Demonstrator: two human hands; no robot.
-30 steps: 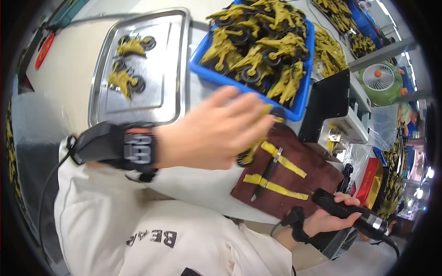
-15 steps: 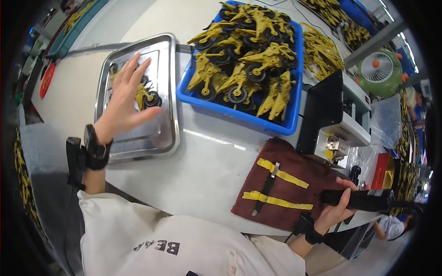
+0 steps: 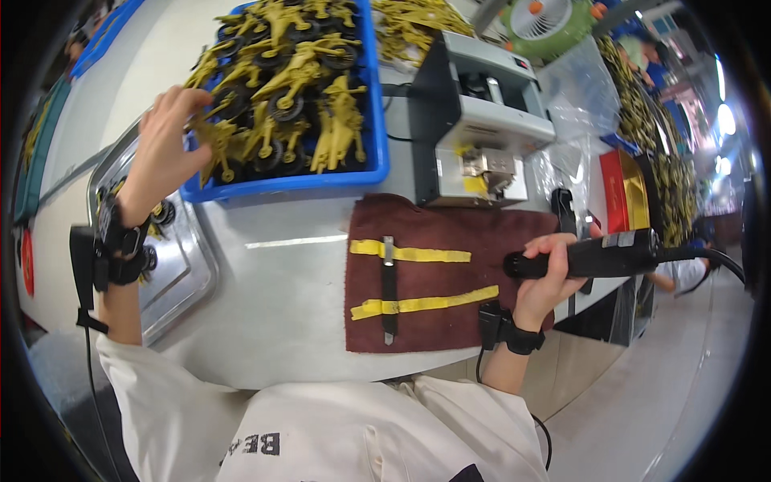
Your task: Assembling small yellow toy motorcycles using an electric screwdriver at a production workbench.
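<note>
My left hand (image 3: 166,140) is at the left rim of a blue bin (image 3: 281,186), fingers bent and thumb apart, beside a yellow toy motorcycle part (image 3: 218,145). Whether it touches that part is unclear. The bin is heaped with yellow motorcycle parts that have black spoked wheels. Below my left forearm, a metal tray (image 3: 181,277) carries a few similar parts. My right hand (image 3: 548,273) is wrapped round a black corded hand tool (image 3: 614,253), its blunt end pointing left over a brown cloth (image 3: 434,321).
On the cloth, a slim black knife-like tool (image 3: 389,293) lies under two yellow strips (image 3: 426,254). Behind it stands a black-and-white machine (image 3: 474,120). A red box (image 3: 614,189), a clear plastic bag (image 3: 574,88) and a green fan (image 3: 546,24) are at the right.
The view has turned right, so the bench things sit farther left. My left hand has gone from over the metal tray to the bin's left edge. My right hand keeps the black tool.
</note>
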